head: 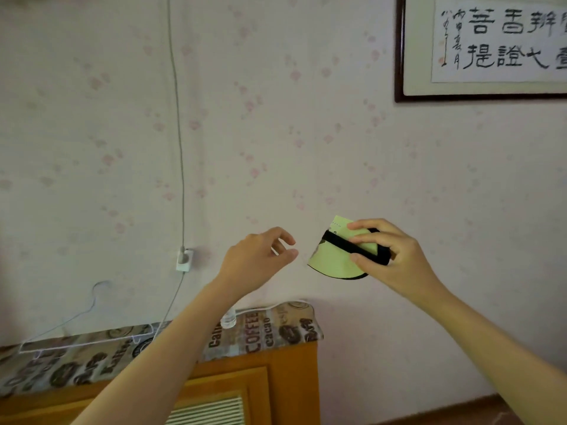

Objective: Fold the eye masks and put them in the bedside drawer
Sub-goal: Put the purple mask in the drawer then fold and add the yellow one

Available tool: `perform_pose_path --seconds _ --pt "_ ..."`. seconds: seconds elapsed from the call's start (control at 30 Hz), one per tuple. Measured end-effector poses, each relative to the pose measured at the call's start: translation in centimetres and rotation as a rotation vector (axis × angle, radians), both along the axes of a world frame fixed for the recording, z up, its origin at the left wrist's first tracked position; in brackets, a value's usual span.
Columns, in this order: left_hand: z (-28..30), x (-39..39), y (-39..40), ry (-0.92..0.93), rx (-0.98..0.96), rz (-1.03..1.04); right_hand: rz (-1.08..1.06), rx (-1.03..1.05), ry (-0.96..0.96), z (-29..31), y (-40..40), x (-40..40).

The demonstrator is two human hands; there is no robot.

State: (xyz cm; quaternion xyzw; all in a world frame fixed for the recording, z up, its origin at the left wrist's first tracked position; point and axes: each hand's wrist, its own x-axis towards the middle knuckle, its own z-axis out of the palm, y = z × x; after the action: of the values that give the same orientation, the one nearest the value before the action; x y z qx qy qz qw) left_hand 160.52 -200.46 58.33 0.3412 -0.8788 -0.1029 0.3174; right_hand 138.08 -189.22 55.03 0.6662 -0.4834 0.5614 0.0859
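A light green eye mask [333, 259] with a black edge and a black elastic strap is folded in half and held up in front of the wall. My right hand [386, 256] grips it from the right, fingers pressed over the strap. My left hand [260, 256] hovers just left of the mask, fingers curled and apart, holding nothing and not touching it. No drawer is in view.
Below stands a wooden cabinet [276, 378] topped with a coffee-print cloth [260, 329]. On it lie a white wire hanger [76, 332] and a small clear bottle [228, 319]. A plug [184, 259] with a cable hangs on the wall; a framed calligraphy [491, 47] hangs top right.
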Motion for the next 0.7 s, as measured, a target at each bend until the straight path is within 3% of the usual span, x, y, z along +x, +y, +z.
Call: perform_pose_path --seconds 0.43,0.7 --pt "-2.4 -15.5 -25.9 -0.014 0.004 -0.277 -0.272 0.003 -0.012 -2.2 -19.1 -12.6" --pt "-2.8 -30.0 -35.4 -0.022 0.058 -0.538 -0.582 0.049 0.024 -3.2 -23.3 -22.8"
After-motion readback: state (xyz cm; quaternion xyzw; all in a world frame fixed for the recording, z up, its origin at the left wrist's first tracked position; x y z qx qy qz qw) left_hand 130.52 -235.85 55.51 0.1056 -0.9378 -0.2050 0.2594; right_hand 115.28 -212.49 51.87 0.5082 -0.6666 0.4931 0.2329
